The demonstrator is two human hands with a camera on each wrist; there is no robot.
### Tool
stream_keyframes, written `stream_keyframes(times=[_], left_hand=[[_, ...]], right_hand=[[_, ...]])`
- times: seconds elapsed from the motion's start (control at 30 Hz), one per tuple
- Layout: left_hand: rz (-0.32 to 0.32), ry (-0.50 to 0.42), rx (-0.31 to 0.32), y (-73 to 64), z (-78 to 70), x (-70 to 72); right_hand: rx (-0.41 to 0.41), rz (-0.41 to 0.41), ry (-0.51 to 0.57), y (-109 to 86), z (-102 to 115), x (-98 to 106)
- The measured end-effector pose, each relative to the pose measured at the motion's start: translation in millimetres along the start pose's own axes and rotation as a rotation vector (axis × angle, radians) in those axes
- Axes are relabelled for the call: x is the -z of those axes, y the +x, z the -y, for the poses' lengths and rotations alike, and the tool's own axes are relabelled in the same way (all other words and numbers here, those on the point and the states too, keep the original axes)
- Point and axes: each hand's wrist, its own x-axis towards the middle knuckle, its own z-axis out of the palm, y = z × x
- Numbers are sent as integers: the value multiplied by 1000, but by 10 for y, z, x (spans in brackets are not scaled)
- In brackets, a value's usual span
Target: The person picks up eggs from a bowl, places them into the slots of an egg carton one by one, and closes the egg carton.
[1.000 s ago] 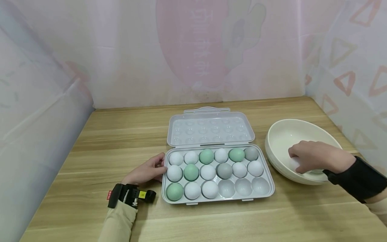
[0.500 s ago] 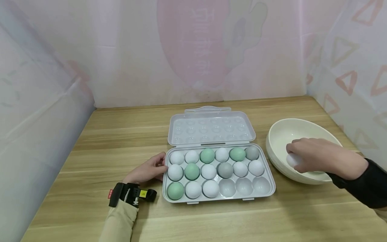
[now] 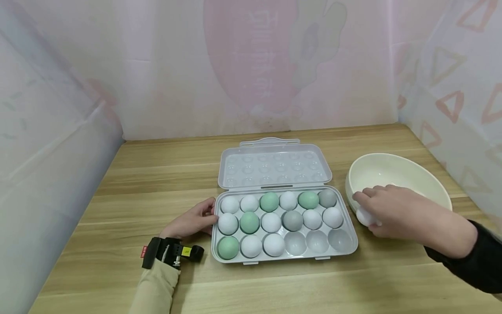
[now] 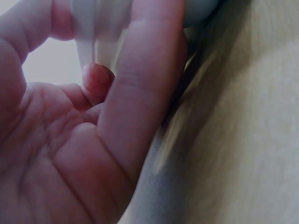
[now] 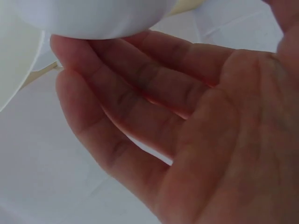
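My right hand (image 3: pixel 409 216) pinches a white egg (image 3: pixel 366 216) between thumb and fingers, at the left rim of a cream bowl (image 3: pixel 378 168). In the right wrist view the egg (image 5: pixel 98 16) sits against the fingertips. My left hand (image 3: pixel 192 220) grips the left edge of an egg box (image 3: pixel 302 258) with thumb and fingers; the left wrist view shows them around its side. White, green and grey eggs fill the two back rows. In the front row, a green egg (image 3: pixel 228 247) and two white eggs sit at left, and three hollows at right show their grey bottoms.
Behind the egg tray its translucent lid (image 3: pixel 274 165) lies folded back, flat on the wooden table (image 3: pixel 98 244). Patterned cloth walls (image 3: pixel 168 87) rise at the back and both sides.
My right hand has lifted the white egg from inside the bowl and carried it left to the bowl's rim. My left hand stays on the box.
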Motion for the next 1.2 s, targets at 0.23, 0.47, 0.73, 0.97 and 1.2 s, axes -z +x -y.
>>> stream_keyframes(times=[0.23, 0.47, 0.73, 0.97, 1.2], left_hand=[[-2, -7, -1, -6, 2, 4], [2, -9, -4, 3, -12, -9], [-5, -12, 0, -10, -15, -4], [-4, -13, 2, -8, -16, 0], [-3, -20, 9, -1, -24, -2]], right_hand=[[79, -35, 28, 62, 167, 29], [154, -70, 43, 112, 285, 33], [263, -132, 59, 240, 418, -24], [332, -143, 31, 419, 585, -99], [429, -168, -22, 573, 734, -243]])
